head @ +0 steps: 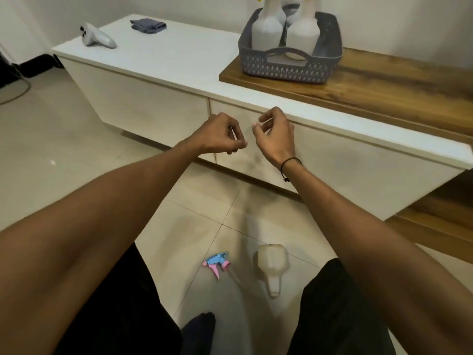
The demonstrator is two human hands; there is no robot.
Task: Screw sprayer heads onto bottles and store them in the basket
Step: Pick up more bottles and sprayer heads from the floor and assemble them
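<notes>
A grey basket [281,69] stands on a wooden board on the white cabinet, holding several white bottles [266,32] with yellow sprayer heads. On the floor tiles between my legs lies an uncapped white bottle [271,263] on its side, neck toward me. Left of it lies a blue and pink sprayer head [217,262] with its tube. My left hand [220,133] and my right hand [275,133] hover side by side in front of the cabinet drawers, fingers loosely curled, holding nothing.
The low white cabinet [166,62] carries a grey controller [96,37] and a folded dark cloth [148,26] at its far left. A wooden board [384,80] covers its right end. Cables lie on the floor at far left.
</notes>
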